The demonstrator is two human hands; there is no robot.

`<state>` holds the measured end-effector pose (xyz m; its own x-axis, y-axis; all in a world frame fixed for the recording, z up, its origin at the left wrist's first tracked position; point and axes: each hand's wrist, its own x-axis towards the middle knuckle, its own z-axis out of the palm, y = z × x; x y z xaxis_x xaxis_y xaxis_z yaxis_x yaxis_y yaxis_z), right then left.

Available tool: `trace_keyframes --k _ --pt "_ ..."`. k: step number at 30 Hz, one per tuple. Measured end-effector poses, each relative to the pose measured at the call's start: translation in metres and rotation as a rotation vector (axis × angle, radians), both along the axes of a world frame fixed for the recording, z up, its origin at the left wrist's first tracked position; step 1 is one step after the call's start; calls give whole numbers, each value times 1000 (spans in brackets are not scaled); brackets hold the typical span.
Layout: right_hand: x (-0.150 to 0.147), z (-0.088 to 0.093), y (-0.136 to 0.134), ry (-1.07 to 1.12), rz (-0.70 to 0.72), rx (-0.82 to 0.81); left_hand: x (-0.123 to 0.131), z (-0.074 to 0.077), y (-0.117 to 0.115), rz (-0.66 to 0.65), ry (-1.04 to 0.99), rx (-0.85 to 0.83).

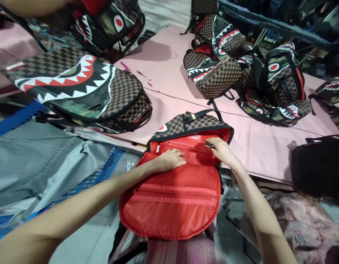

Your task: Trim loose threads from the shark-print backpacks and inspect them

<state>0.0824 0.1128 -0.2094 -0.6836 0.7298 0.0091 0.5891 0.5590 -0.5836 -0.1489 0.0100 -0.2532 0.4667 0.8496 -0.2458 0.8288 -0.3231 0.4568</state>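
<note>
Open backpack: brown-black checks, lining red (tabletop pale pink).

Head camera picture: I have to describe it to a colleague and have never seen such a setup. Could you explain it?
There is no machine here, just a person's two bare hands. The single picture comes from a camera worn on that person's head, looking forward and down. The left hand rests on the inside of an open, red-lined backpack. The right hand, at its opening, holds a small dark tool, too small to identify surely. On the pink table lie another backpack at left and a pile of backpacks at right. The blurred arm at top left is someone else's.
</note>
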Motion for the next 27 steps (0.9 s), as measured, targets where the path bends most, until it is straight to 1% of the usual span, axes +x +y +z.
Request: trace_keyframes --k 1,2,3,4,5,7,8,10,12,14,16,19,21,24,27 --pt "-10 -1 10 -24 65 -65 2 1 5 33 26 -15" --pt "-21 0 20 -4 119 -147 3 3 10 69 56 -54" --pt "-33 3 31 70 155 -230 4 6 15 96 80 -115" --pt "-46 8 41 200 162 -297 5 9 19 104 95 -188" --pt "-58 15 50 366 142 -348 4 12 23 87 99 -265" --pt "-79 31 68 683 47 -421 3 16 28 25 83 -371" --pt "-86 39 76 777 2 -463 2 16 29 1 74 -399" --pt "-93 49 88 840 -51 -554 0 16 30 -6 67 -427" --pt "-90 51 95 841 -74 -627 0 15 30 5 73 -441" --pt "-82 48 96 855 -97 -662 1 14 31 3 82 -450" --pt "-75 43 95 865 -105 -668 1 14 31 1 86 -454" --pt "-72 41 89 875 -95 -628 1 14 31 -17 93 -459" --pt "-74 44 86 885 -93 -601 0 13 31 -22 93 -459" --pt "-71 54 80 862 -96 -589 -1 10 30 15 66 -448" --pt "-51 64 74 852 -139 -513 -3 5 29 41 41 -419"
